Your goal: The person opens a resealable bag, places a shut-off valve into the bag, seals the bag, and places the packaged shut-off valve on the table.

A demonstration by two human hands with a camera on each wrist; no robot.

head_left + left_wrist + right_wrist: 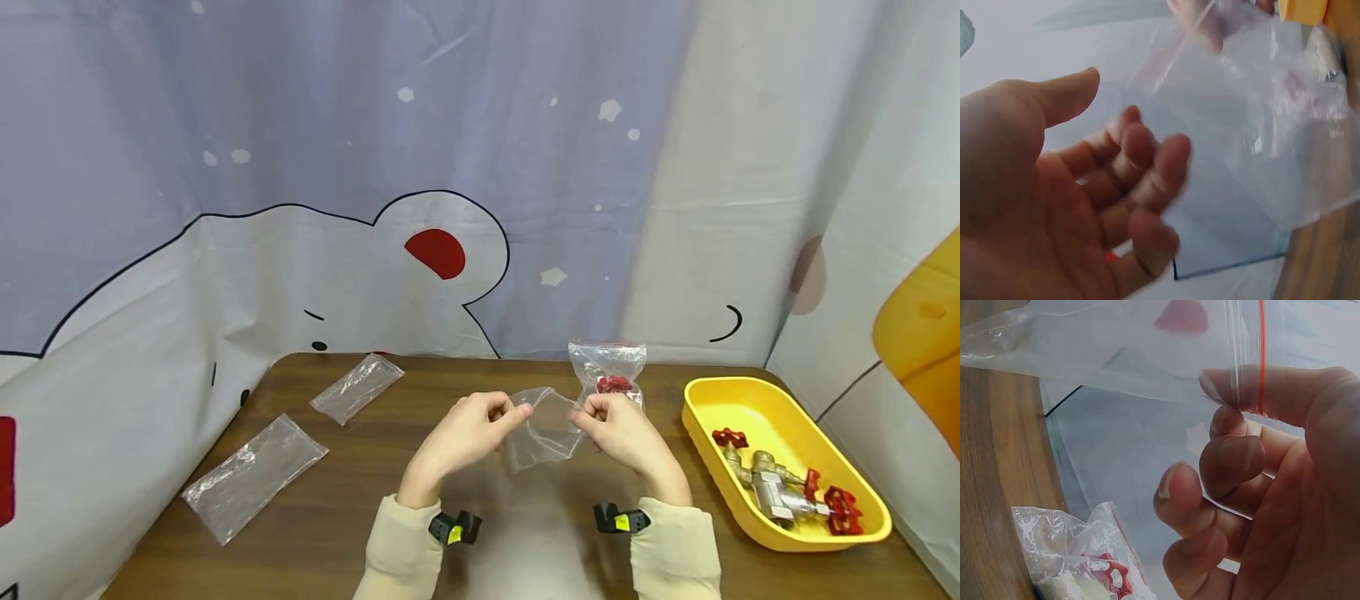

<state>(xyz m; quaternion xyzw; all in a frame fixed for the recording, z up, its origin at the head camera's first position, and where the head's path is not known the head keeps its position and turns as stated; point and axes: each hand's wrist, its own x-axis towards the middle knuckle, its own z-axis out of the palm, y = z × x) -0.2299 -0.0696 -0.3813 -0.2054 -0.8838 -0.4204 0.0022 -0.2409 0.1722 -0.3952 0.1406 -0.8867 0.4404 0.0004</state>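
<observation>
A clear zip bag point(542, 442) hangs between the two hands above the table. My right hand point(618, 429) pinches its top edge between thumb and index finger, beside the red zip line point(1262, 356) seen in the right wrist view. Close to the bag's other top corner is my left hand point(468, 437). In the left wrist view its thumb point(1072, 97) stands apart from the loosely bent fingers, and no plastic shows between them. The bag looks flat, with nothing visible inside.
Behind the right hand stands a filled zip bag point(609, 367) with a red handwheel point(1113, 575) inside. A yellow bin point(720, 396) at right holds several metal valves point(772, 492) with red handles. Two flat clear bags, one smaller point(358, 388) and one larger point(255, 477), lie at left.
</observation>
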